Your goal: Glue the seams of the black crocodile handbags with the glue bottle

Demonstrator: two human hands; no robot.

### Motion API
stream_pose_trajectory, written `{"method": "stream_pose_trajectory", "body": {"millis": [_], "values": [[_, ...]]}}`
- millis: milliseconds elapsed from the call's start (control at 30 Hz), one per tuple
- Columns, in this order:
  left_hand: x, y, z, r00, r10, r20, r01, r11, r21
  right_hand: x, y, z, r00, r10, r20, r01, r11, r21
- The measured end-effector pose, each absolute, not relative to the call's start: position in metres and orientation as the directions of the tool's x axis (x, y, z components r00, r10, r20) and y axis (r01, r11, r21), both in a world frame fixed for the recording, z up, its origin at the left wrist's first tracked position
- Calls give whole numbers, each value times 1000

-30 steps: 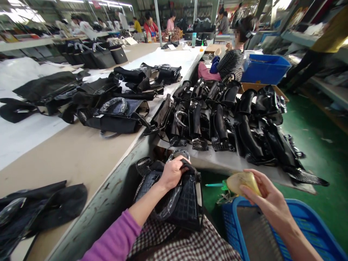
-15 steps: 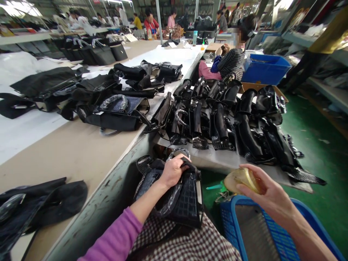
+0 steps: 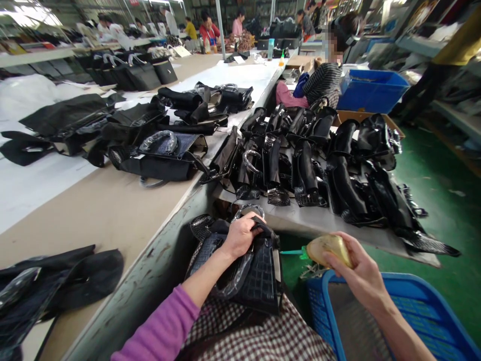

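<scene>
Right hand point(image 3: 358, 275) slightly leftward, wrapped around yellowish bottle point(image 3: 327, 248); left hand point(image 3: 238, 235) clenched on black handbag point(image 3: 259, 283).

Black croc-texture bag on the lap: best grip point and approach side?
Take the croc-texture bag by its top rim, beside the wrapped ring handle, from above. It stands upright on the lap, mouth up, so the rim is the exposed narrow edge; the left hand clamps it there. Flat sides look too broad to pinch. The right hand holds a yellowish bottle.

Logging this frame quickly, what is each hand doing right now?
Left hand: closed on the black handbag in the lap.
Right hand: closed around the yellowish bottle with a green nozzle.
</scene>
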State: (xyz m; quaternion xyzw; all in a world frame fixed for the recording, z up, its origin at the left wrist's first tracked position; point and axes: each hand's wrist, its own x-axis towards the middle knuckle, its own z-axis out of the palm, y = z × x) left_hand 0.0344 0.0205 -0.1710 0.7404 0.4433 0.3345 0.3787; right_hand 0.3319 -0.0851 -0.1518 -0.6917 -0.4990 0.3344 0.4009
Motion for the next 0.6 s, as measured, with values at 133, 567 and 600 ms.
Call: {"method": "stream_pose_trajectory", "body": {"millis": [133, 567, 600], "values": [[34, 21, -171, 380, 910, 166, 396, -323, 860, 330, -82, -158, 259, 965, -40, 471, -163, -867], [33, 23, -175, 397, 900, 178, 364, -333, 870, 349, -97, -165, 97, 989, -114, 423, -145, -894], [33, 23, -175, 398, 899, 180, 361, -334, 870, 350, -101, -165, 90, 988, -127, 416, -153, -896]]}}
